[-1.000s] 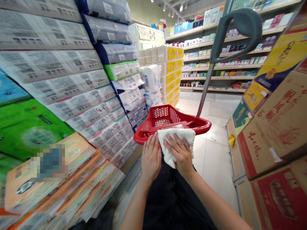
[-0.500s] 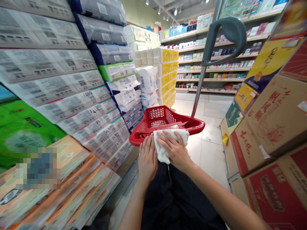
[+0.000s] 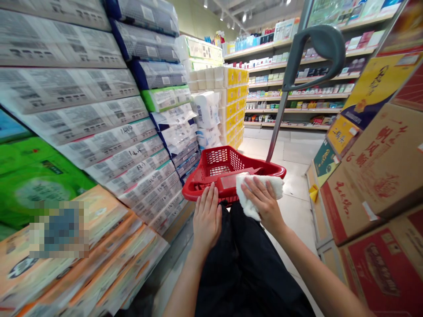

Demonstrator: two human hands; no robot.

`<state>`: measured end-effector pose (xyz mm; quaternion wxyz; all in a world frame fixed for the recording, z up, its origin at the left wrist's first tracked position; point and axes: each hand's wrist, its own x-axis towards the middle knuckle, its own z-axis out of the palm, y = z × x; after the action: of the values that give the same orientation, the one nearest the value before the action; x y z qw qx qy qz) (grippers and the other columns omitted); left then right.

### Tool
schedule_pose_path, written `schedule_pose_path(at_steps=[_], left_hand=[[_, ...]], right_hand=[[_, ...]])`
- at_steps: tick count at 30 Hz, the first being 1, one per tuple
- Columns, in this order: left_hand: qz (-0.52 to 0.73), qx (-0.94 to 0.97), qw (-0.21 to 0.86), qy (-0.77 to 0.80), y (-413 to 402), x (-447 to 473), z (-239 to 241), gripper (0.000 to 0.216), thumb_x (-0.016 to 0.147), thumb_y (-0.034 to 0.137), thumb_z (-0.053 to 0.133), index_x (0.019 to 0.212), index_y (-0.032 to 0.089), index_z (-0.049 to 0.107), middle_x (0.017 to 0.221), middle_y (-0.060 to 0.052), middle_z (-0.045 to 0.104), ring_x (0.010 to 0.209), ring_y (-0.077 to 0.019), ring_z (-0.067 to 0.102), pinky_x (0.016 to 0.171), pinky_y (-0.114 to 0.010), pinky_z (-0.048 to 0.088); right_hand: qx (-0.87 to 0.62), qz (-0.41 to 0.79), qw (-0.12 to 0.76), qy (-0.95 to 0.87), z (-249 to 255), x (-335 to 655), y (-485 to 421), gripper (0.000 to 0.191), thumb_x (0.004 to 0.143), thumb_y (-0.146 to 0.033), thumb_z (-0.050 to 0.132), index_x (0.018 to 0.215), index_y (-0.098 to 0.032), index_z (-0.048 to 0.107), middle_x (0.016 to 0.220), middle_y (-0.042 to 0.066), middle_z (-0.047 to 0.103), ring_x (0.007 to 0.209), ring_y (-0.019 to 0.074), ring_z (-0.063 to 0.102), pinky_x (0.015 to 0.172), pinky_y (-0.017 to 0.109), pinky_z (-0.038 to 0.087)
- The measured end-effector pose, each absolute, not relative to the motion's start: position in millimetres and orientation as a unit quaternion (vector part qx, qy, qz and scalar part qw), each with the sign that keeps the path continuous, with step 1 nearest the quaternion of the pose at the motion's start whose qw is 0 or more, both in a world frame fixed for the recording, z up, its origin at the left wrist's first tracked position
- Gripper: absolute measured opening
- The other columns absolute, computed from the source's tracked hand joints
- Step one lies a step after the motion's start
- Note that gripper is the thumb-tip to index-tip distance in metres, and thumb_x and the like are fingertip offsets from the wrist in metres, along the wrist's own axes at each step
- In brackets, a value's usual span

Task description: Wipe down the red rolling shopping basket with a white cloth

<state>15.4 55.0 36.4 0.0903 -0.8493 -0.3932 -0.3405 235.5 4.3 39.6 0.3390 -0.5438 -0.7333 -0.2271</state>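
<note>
A red plastic shopping basket [image 3: 211, 169] stands on the aisle floor in front of me, its grey pull handle [image 3: 313, 53] raised up to the right. My left hand [image 3: 207, 218] lies flat with fingers stretched out against the basket's near rim. My right hand [image 3: 262, 203] presses a white cloth [image 3: 261, 185] onto the near right part of the rim, fingers spread over the cloth. My dark trousers show below both hands.
Stacked packs of tissue and paper goods [image 3: 99, 132] wall the left side. Cardboard cartons [image 3: 380, 176] are piled on the right. Shelves of products [image 3: 297, 88] run along the back. Pale floor tiles [image 3: 294, 154] lie beyond the basket.
My right hand has slid the white cloth to the right along the basket rim. The left hand stays on the rim's near edge.
</note>
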Motion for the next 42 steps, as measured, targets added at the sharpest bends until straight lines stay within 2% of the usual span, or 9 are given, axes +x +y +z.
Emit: schedule_pose_path(at_steps=[7,12,18,21,24,27,32,35,42], left_hand=[[-0.314,-0.865,0.109,-0.376,52,6,41,0.061,0.1,0.024,0.038,0.156,0.017,0.018,0.16,-0.008,0.03,0.151,-0.0214,0.021,0.122,-0.041,0.021],[-0.312,-0.862,0.112,-0.383,46,7,39,0.062,0.099,0.023,0.039,0.156,0.015,0.017,0.161,-0.011,0.028,0.15,-0.0228,0.022,0.119,-0.042,0.028],[-0.324,-0.856,0.112,-0.387,45,10,35,0.065,0.097,0.017,0.039,0.157,0.017,0.014,0.16,-0.01,0.03,0.151,-0.0224,0.021,0.12,-0.042,0.028],[-0.333,-0.851,0.102,-0.393,45,12,34,0.064,0.098,0.02,0.041,0.156,0.017,0.016,0.16,-0.01,0.031,0.151,-0.022,0.021,0.12,-0.041,0.027],[-0.339,-0.847,0.093,-0.399,45,15,33,0.063,0.098,0.021,0.04,0.156,0.018,0.016,0.16,-0.009,0.03,0.151,-0.0217,0.021,0.12,-0.041,0.027],[-0.345,-0.843,0.08,-0.405,45,17,31,0.063,0.099,0.022,0.039,0.157,0.019,0.015,0.161,-0.009,0.029,0.151,-0.0223,0.02,0.12,-0.042,0.028],[-0.356,-0.839,0.06,-0.408,45,19,28,0.064,0.099,0.021,0.039,0.157,0.02,0.012,0.162,-0.01,0.027,0.151,-0.0228,0.018,0.12,-0.045,0.027],[-0.358,-0.838,0.051,-0.41,45,19,27,0.064,0.099,0.021,0.038,0.157,0.019,0.011,0.162,-0.011,0.026,0.152,-0.0228,0.018,0.12,-0.045,0.027],[-0.35,-0.845,0.06,-0.401,45,14,28,0.064,0.099,0.019,0.037,0.157,0.021,0.01,0.161,-0.009,0.028,0.152,-0.0215,0.017,0.12,-0.043,0.026]], right_hand=[[-0.567,-0.236,0.439,-0.657,29,236,5,0.054,0.099,-0.023,0.042,0.152,-0.028,0.033,0.149,0.008,0.049,0.145,0.0266,0.034,0.121,0.054,0.017],[-0.548,-0.229,0.418,-0.687,34,185,12,0.051,0.1,-0.023,0.04,0.151,-0.025,0.037,0.147,0.006,0.051,0.146,0.0245,0.033,0.123,0.052,0.01],[-0.524,-0.235,0.397,-0.716,31,162,17,0.047,0.1,-0.024,0.04,0.148,-0.025,0.042,0.146,0.002,0.052,0.145,0.0194,0.035,0.125,0.043,0.002],[-0.508,-0.25,0.397,-0.722,25,183,15,0.048,0.1,-0.021,0.04,0.148,-0.025,0.041,0.145,0.002,0.054,0.145,0.0187,0.035,0.125,0.043,0.006],[-0.519,-0.26,0.401,-0.709,17,213,11,0.05,0.1,-0.02,0.041,0.149,-0.026,0.039,0.145,0.005,0.053,0.144,0.0226,0.036,0.123,0.049,0.014],[-0.54,-0.277,0.435,-0.665,9,239,8,0.052,0.099,-0.021,0.041,0.151,-0.026,0.037,0.147,0.008,0.051,0.144,0.0264,0.036,0.121,0.053,0.021],[-0.564,-0.271,0.487,-0.609,4,231,12,0.053,0.1,-0.021,0.04,0.152,-0.027,0.035,0.15,0.009,0.047,0.145,0.0279,0.034,0.119,0.055,0.025],[-0.549,-0.259,0.475,-0.637,9,197,14,0.051,0.1,-0.021,0.038,0.151,-0.025,0.036,0.147,0.008,0.05,0.145,0.0262,0.033,0.121,0.053,0.022],[-0.505,-0.255,0.42,-0.71,21,161,16,0.043,0.102,-0.023,0.038,0.143,-0.025,0.049,0.141,0.002,0.057,0.143,0.0167,0.038,0.126,0.04,0.009]])
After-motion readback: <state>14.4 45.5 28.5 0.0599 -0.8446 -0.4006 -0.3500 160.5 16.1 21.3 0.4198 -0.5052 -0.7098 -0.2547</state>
